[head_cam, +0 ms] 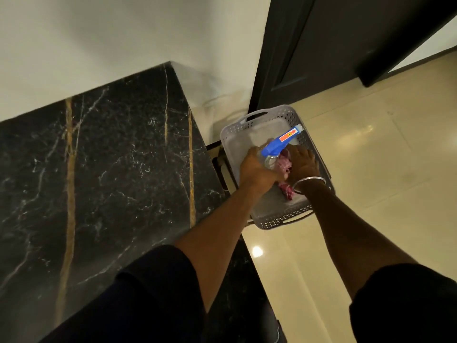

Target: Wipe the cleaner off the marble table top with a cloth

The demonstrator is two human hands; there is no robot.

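Observation:
The black marble table top [103,169] with white and gold veins fills the left of the head view. To its right, on the floor, stands a grey perforated basket [284,115]. Both my hands are down inside it. My left hand [254,167] is closed around the neck of a clear spray bottle with a blue trigger head [274,146]. My right hand [303,164], a metal bangle on its wrist, rests on a pink cloth [284,165] lying in the basket; its fingers curl over the cloth. More of the cloth shows below the wrist.
Glossy cream floor tiles [371,181] spread to the right. A dark door and frame [321,58] stand behind the basket. A white wall [99,45] runs behind the table.

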